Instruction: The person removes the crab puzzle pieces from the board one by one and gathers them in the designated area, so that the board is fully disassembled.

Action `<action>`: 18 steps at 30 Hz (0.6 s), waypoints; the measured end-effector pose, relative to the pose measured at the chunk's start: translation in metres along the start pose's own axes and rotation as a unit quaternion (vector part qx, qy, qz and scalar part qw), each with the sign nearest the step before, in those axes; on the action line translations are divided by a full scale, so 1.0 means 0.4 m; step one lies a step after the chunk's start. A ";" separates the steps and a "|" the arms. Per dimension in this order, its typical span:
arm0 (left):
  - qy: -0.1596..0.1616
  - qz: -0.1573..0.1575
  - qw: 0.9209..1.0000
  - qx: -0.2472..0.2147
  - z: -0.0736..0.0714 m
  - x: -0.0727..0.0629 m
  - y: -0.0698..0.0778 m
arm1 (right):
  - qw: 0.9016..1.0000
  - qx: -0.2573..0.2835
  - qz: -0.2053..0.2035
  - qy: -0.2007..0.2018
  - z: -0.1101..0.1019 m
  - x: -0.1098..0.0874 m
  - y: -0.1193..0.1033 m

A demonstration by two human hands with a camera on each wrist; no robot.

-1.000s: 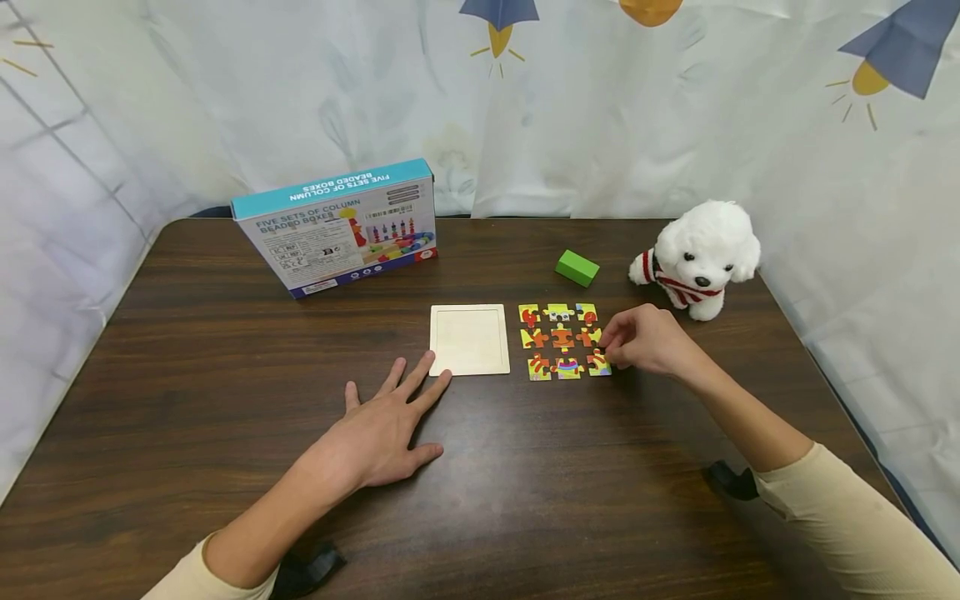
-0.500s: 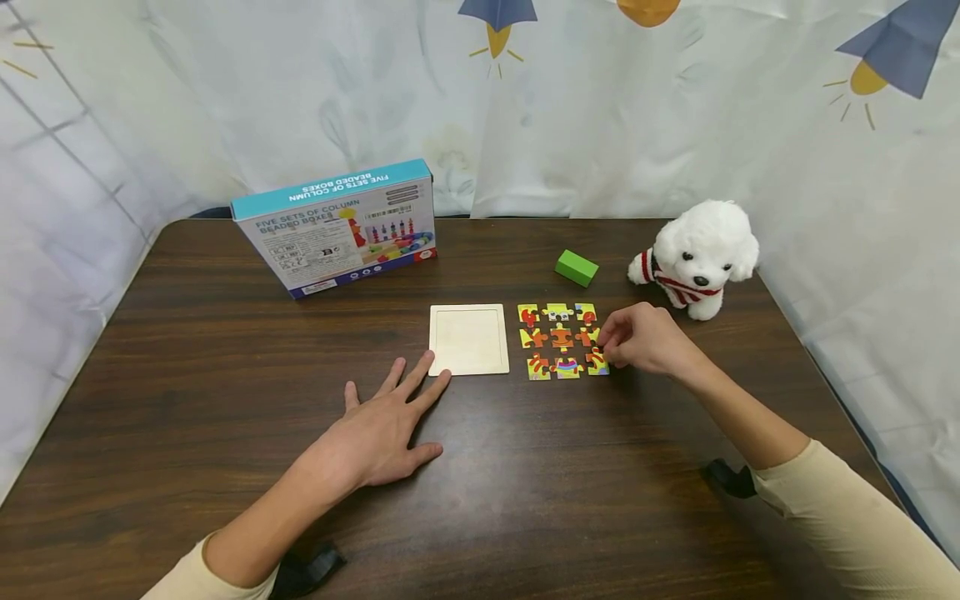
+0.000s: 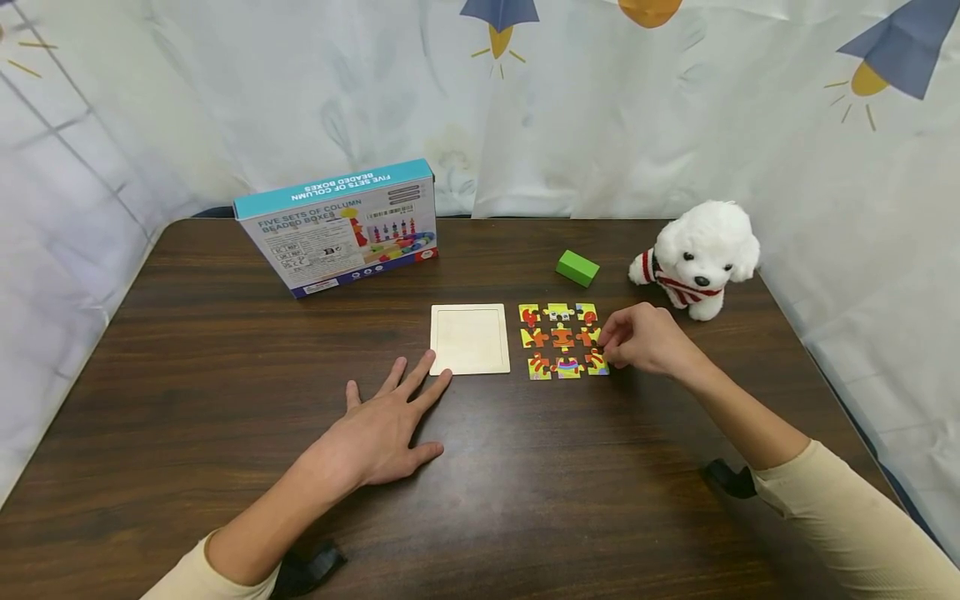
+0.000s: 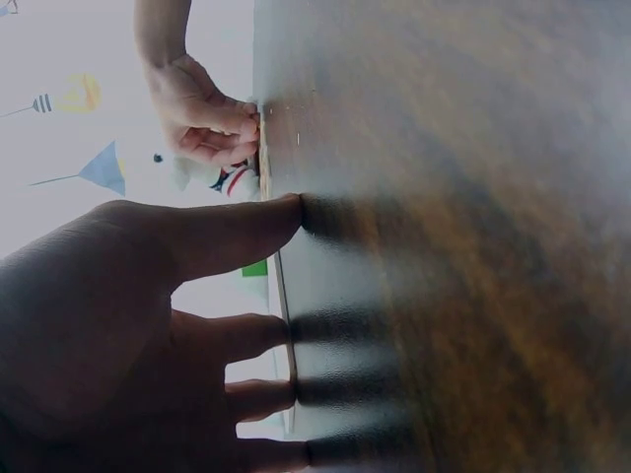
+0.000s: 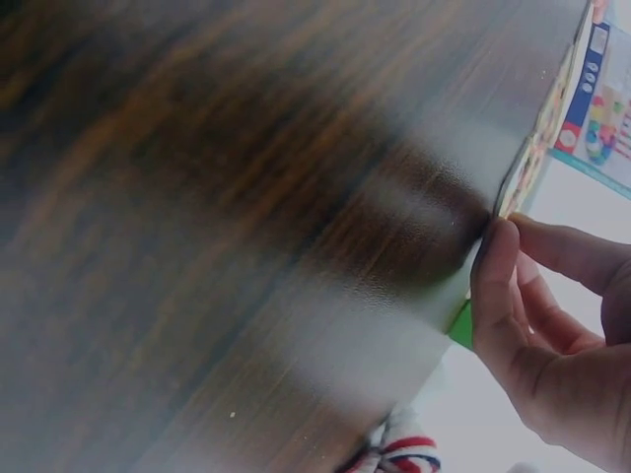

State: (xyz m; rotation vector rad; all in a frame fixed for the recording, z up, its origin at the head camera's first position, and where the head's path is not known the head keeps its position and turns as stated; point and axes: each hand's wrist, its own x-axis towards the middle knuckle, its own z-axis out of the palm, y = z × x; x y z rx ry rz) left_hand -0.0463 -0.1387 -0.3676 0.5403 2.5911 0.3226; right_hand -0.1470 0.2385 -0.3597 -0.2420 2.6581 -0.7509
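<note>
My left hand (image 3: 380,432) lies with spread, straight fingers on the table, two fingertips at the lower left edge of a square, pale wooden puzzle tray (image 3: 470,340). In the left wrist view, the thumb and fingertips of the left hand (image 4: 128,296) rest on the tabletop. Right of the tray, several yellow-and-red jigsaw puzzle pieces (image 3: 562,337) lie in three rows with small gaps. My right hand (image 3: 647,340) has curled fingers at the right column, pinching a puzzle piece (image 3: 591,337) at its edge. Its fingertips partly hide that piece. In the right wrist view, thumb and forefinger (image 5: 500,246) meet there.
A green block (image 3: 577,268) lies behind the pieces. A white plush dog (image 3: 705,250) with a striped scarf sits behind the right hand. At the back left stands a toy box (image 3: 345,233) with a blue top. The dark wooden table (image 3: 187,375) meets a patterned curtain behind.
The lower right puzzle piece has shifted very slightly left. Both hands stay almost where they were.
</note>
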 end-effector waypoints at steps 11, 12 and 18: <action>0.000 0.004 1.000 0.004 0.006 0.001 0.001 | 0.999 -0.017 -0.018 0.043 0.006 -0.027 -0.016; 0.000 0.004 1.000 0.005 0.007 0.000 0.002 | 0.998 -0.023 -0.024 0.054 0.010 -0.035 -0.022; 0.034 0.002 0.999 0.021 0.012 -0.007 0.010 | 0.988 -0.057 -0.086 0.112 0.060 -0.087 -0.079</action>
